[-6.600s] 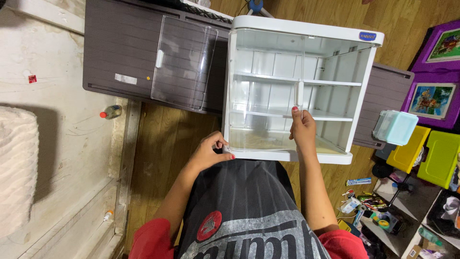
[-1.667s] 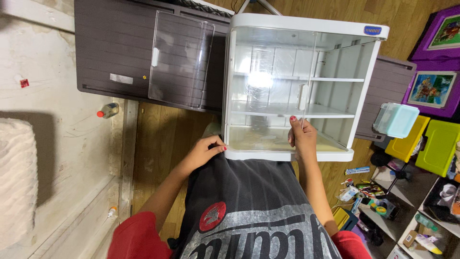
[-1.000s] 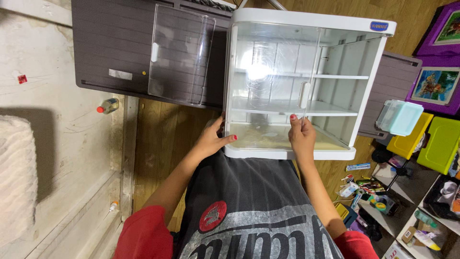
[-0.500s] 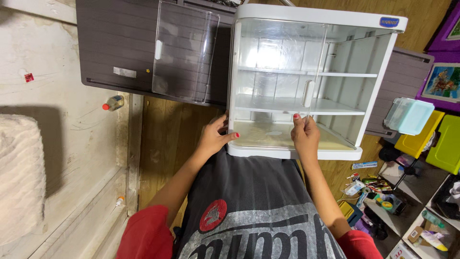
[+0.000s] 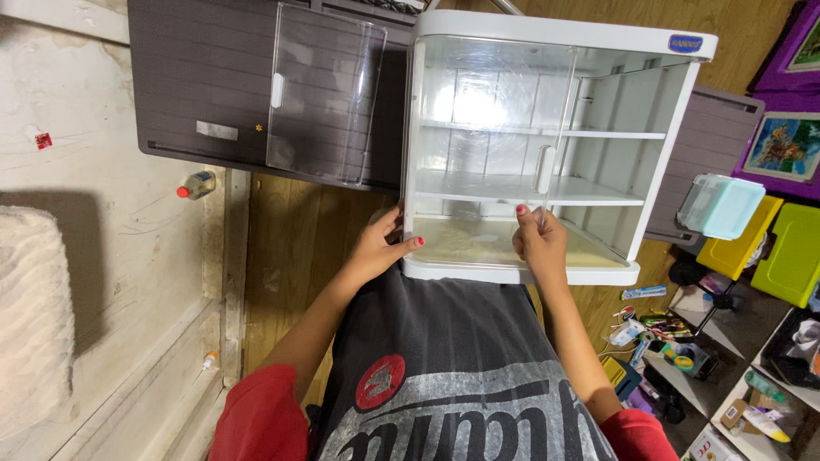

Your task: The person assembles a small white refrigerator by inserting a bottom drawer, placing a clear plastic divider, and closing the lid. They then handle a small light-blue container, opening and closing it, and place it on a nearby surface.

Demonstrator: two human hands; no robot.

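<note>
Cabinet (image 5: 547,145), white with clear panels, stands on the wooden floor (image 5: 290,248) right before you, its shelves bare. Your left hand (image 5: 380,248) curls loosely round the cabinet's lower left corner, thumb on the front edge. Your right hand (image 5: 536,243) pinches the lower edge of the clear sliding door (image 5: 495,128) at the cabinet's middle. A second clear door (image 5: 320,94) swings open off the cabinet's left side, against a dark cupboard (image 5: 213,85).

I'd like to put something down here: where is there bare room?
The white cabinet shelves look bare behind the clear door that the right hand grips; the left hand rests at its front corner. Bare wooden floor lies left of it. Right of it, boxes and clutter crowd.
</note>
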